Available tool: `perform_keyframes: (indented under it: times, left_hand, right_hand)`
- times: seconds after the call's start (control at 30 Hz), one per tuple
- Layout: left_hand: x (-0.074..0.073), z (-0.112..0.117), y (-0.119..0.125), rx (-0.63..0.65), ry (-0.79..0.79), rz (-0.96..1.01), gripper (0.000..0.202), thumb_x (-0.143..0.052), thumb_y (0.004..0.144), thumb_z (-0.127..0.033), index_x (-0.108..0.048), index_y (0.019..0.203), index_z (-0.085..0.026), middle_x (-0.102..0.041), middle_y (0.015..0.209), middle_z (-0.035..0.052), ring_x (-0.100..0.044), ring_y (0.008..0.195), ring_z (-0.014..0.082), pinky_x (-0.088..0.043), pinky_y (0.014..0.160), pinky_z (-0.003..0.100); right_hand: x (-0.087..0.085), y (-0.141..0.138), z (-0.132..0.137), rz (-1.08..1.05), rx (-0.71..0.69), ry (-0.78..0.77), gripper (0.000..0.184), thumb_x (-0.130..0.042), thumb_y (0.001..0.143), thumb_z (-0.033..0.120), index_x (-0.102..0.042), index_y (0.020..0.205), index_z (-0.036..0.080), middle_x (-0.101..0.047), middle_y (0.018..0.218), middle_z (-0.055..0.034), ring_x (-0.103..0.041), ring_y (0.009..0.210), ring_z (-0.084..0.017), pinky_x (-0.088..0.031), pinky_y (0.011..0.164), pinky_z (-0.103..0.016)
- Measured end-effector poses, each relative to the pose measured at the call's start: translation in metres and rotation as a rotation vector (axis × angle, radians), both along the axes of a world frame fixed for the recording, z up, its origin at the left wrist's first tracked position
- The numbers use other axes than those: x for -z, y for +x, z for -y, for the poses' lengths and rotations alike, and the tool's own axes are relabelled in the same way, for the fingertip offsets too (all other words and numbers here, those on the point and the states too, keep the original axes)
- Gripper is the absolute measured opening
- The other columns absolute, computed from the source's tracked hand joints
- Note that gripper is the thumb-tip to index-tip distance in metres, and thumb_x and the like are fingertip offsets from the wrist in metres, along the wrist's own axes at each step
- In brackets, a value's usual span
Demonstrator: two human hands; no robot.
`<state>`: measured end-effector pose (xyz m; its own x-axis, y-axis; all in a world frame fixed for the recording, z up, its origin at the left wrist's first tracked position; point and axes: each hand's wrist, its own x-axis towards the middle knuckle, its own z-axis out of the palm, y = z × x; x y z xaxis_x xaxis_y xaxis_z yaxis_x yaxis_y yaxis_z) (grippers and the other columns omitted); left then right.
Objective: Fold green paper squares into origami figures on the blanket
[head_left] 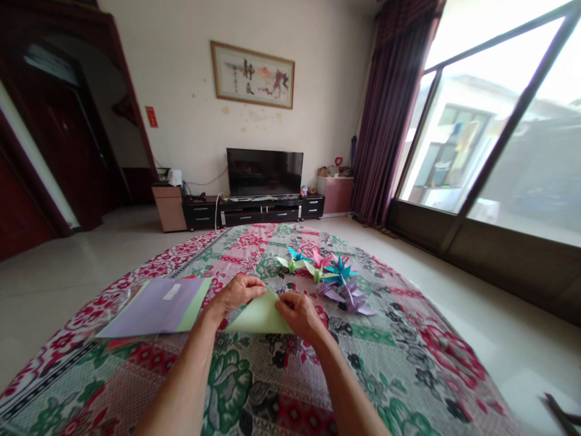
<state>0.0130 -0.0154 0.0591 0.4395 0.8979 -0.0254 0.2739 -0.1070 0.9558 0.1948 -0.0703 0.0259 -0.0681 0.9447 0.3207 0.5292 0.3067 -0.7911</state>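
On the cloth (229, 393), both grips (235, 295) (300, 313) pinch green paper (259, 316), apex forward, long edge crosswise

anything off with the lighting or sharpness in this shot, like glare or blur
Head view: daylight overexposes the window at right; the glossy floor there shows pale sheen; the dark red door at far left sits dim and looks slanted, as in wide-angle distortion; the light green paper, left hand and right hand look reasonably clear.
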Motion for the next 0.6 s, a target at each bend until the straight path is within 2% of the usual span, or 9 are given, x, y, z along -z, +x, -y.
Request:
perform_keyframes:
  times: [0.1,0.23,0.37,0.47,0.6]
  left_hand:
    - [0.001,-0.001,0.002,-0.022,0.003,0.003,0.026,-0.064,0.064,-0.038,-0.066,0.075,-0.014,-0.056,0.055,-0.0027,-0.042,0.046,0.0093,-0.03,0.046,0.021]
    - [0.001,-0.002,0.005,-0.017,0.088,-0.036,0.024,-0.063,0.065,-0.038,-0.068,0.073,-0.016,-0.058,0.058,-0.0019,-0.043,0.049,0.0099,-0.03,0.048,0.021]
    - [-0.003,0.0,0.01,0.018,0.139,-0.075,0.027,-0.063,0.067,-0.04,-0.07,0.075,-0.015,-0.063,0.064,-0.0004,-0.049,0.054,0.0119,-0.034,0.052,0.022]
    - [-0.008,-0.001,0.007,0.013,0.132,-0.039,0.039,-0.063,0.069,-0.046,-0.07,0.092,-0.015,-0.068,0.076,0.0031,-0.057,0.066,0.0161,-0.039,0.06,0.024]
    - [-0.012,-0.005,-0.008,-0.099,0.093,0.164,0.062,-0.059,0.072,-0.055,-0.056,0.12,-0.017,-0.064,0.109,0.01,-0.058,0.098,0.0232,-0.042,0.078,0.029]
  right_hand:
    - [-0.002,0.0,0.0,0.004,0.004,0.02,0.024,-0.047,0.076,0.026,-0.067,0.071,0.014,-0.05,0.056,0.0038,-0.041,0.053,-0.008,-0.025,0.048,-0.019]
    - [-0.004,0.0,0.0,0.006,-0.025,0.036,0.027,-0.046,0.079,0.031,-0.068,0.076,0.015,-0.053,0.059,0.0026,-0.042,0.054,-0.009,-0.026,0.048,-0.019]
    - [-0.005,0.001,-0.001,0.016,-0.008,0.041,0.031,-0.046,0.079,0.033,-0.065,0.064,0.015,-0.048,0.052,0.0031,-0.038,0.05,-0.008,-0.023,0.046,-0.02]
    - [-0.009,0.003,-0.001,-0.012,0.048,0.079,0.033,-0.045,0.08,0.035,-0.064,0.062,0.015,-0.048,0.051,0.0029,-0.04,0.05,-0.009,-0.026,0.047,-0.02]
    - [-0.017,0.006,0.001,-0.142,0.267,0.235,0.034,-0.045,0.083,0.039,-0.068,0.08,0.014,-0.061,0.066,-0.0013,-0.051,0.06,-0.013,-0.035,0.056,-0.021]
